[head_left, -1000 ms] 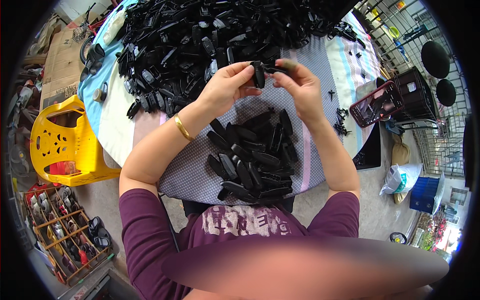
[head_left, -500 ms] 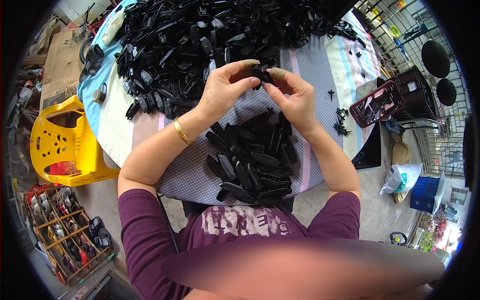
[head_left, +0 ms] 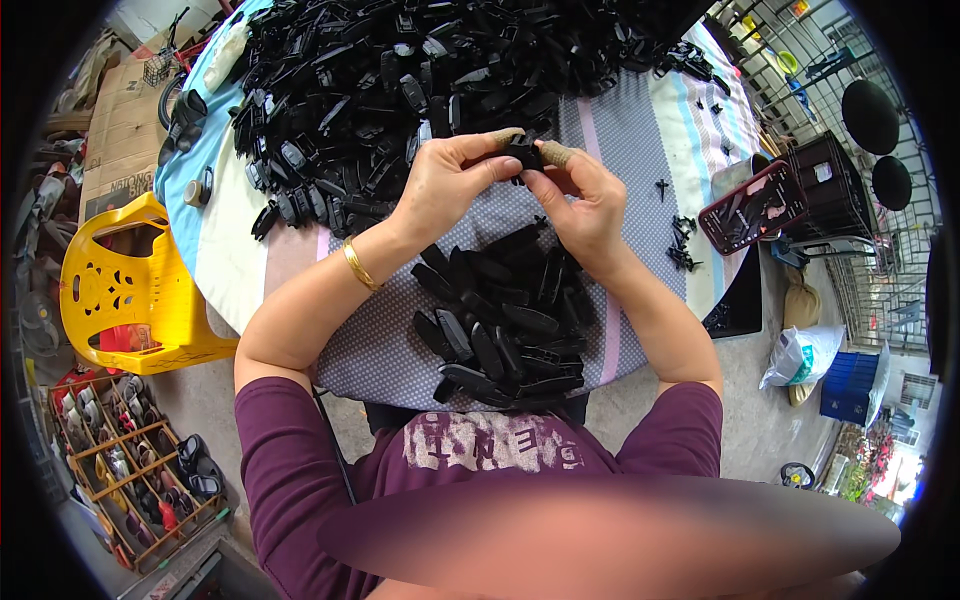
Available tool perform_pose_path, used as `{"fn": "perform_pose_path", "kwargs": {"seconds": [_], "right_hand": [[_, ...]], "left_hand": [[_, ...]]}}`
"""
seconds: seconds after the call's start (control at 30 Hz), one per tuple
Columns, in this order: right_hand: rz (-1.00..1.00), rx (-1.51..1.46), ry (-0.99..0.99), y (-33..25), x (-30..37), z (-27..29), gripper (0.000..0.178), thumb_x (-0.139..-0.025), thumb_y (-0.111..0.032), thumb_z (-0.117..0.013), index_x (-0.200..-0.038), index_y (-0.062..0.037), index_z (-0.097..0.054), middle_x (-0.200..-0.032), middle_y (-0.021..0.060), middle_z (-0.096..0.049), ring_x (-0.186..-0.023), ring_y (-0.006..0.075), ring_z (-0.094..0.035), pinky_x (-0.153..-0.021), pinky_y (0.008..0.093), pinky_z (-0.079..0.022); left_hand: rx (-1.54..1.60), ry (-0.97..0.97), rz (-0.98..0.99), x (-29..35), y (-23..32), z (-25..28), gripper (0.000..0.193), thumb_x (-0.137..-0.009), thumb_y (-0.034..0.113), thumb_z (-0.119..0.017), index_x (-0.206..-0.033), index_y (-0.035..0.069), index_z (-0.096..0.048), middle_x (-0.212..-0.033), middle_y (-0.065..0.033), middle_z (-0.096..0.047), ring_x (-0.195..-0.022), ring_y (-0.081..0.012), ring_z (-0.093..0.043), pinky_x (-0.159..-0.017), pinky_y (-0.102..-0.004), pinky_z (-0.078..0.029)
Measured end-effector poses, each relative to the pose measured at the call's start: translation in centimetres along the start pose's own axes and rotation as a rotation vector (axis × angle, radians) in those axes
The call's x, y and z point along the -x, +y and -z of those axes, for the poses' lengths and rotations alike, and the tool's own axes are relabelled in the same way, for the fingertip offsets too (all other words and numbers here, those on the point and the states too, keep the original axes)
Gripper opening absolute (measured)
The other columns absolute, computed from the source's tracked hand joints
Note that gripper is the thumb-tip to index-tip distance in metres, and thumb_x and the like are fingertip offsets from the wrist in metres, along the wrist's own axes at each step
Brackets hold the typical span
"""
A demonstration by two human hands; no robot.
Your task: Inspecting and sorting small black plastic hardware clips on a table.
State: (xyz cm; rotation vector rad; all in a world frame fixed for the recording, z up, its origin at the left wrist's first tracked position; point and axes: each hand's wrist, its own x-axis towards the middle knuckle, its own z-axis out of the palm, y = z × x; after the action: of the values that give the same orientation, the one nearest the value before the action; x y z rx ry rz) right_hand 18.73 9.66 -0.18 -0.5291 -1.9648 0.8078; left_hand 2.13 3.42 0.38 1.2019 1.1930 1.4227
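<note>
Between my two hands, over the cloth-covered table, is a small black plastic part [head_left: 522, 152]. My left hand [head_left: 450, 175] pinches it from the left between thumb and index finger. From the right, my right hand [head_left: 582, 195] has its thumb and index finger closed on the same part. Tan coverings wrap both index fingertips. The part's exact kind is too small and dark to tell. Beyond my hands spreads a large heap of black plastic pieces [head_left: 370, 95]. Closer to me lies a smaller pile of elongated black pieces [head_left: 505, 320].
Several tiny black parts [head_left: 682, 245] lie on the tablecloth [head_left: 640, 130] at the right. A phone [head_left: 752, 208] stands propped by the table's right edge. To the left are a yellow chair [head_left: 150, 290] and a wooden rack of shoes [head_left: 140, 470]. A black crate [head_left: 835, 185] stands right.
Both hands have dipped very slightly toward me, and the black part has turned a little between my fingers. The piles look the same.
</note>
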Motion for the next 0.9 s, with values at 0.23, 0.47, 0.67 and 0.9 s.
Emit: {"fn": "perform_pose_path", "kwargs": {"seconds": [0.23, 0.47, 0.67, 0.9], "right_hand": [[0.158, 0.207, -0.002, -0.2, 0.0, 0.3, 0.029, -0.071, -0.002, -0.076, -0.096, 0.0039, -0.063, -0.089, 0.0136, -0.064, -0.074, 0.0189, -0.066, -0.063, 0.0238, -0.054], [0.0, 0.209, -0.064, -0.6, -0.5, -0.3, 0.032, -0.072, -0.005, -0.075, -0.099, 0.0018, -0.061, -0.089, 0.0117, -0.065, -0.075, 0.0171, -0.065, -0.064, 0.0252, -0.053], [-0.346, -0.31, -0.298, 0.3, -0.3, 0.6, 0.028, -0.078, -0.009, -0.071, -0.101, 0.0024, -0.061, -0.084, 0.006, -0.065, -0.076, 0.0112, -0.063, -0.062, 0.0238, -0.051], [0.003, 0.037, -0.22, 0.2, 0.3, 0.4, 0.02, -0.077, -0.009, -0.072, -0.091, 0.0032, -0.064, -0.078, 0.0104, -0.064, -0.063, 0.015, -0.063, -0.056, 0.0249, -0.05]], "left_hand": [[-0.346, 0.072, -0.048, 1.2, 0.9, -1.7, 0.034, -0.089, 0.009, -0.06, -0.121, -0.002, -0.056, -0.096, -0.003, -0.066, -0.084, -0.0047, -0.057, -0.075, -0.0189, -0.048], [0.101, 0.037, -0.056, 0.3, -0.1, -0.5, 0.032, -0.088, 0.009, -0.06, -0.117, -0.005, -0.057, -0.097, -0.0083, -0.067, -0.087, -0.0101, -0.061, -0.077, -0.0213, -0.05], [-0.078, -0.098, -0.268, -0.2, 0.4, 0.1, 0.025, -0.088, 0.008, -0.058, -0.11, -0.004, -0.062, -0.104, -0.008, -0.062, -0.094, -0.0152, -0.06, -0.085, -0.0259, -0.049], [-0.135, -0.116, -0.315, 0.2, 0.8, 0.1, 0.022, -0.084, 0.005, -0.062, -0.105, -0.001, -0.065, -0.099, -0.0082, -0.063, -0.085, -0.0147, -0.062, -0.076, -0.0245, -0.052]]}}
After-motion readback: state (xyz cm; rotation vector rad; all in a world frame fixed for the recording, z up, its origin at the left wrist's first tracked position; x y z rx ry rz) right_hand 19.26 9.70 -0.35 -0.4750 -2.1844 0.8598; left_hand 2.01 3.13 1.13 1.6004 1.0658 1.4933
